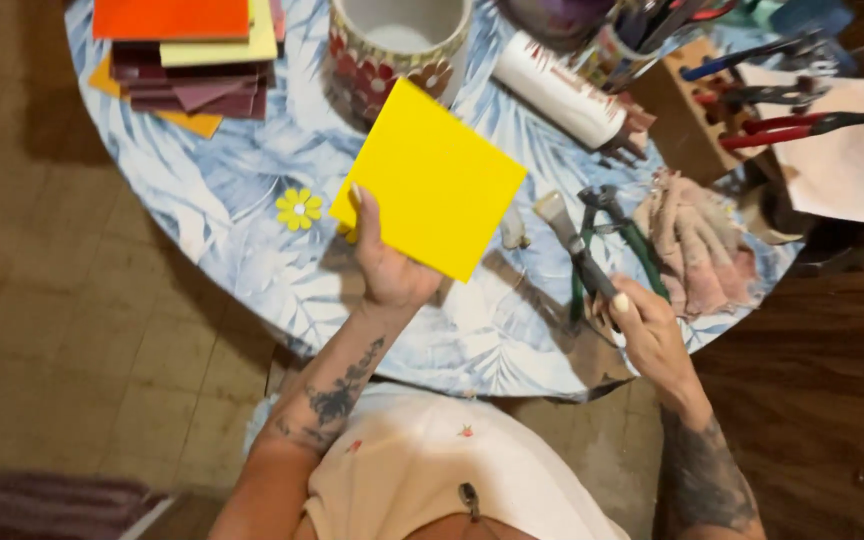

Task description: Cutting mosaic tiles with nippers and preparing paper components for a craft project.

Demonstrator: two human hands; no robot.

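My left hand holds a square yellow tile by its lower left corner, raised above the round table with the blue leaf-pattern cloth. My right hand grips a slim cutting tool with a pale head, at the table's near right edge. Green-handled nippers lie just beside that tool. A small yellow flower piece lies on the cloth left of my left hand.
A stack of coloured tiles sits at the far left. A patterned pot, a white tube, a crumpled rag, a wooden holder with red-handled tools and a sheet of paper crowd the back and right.
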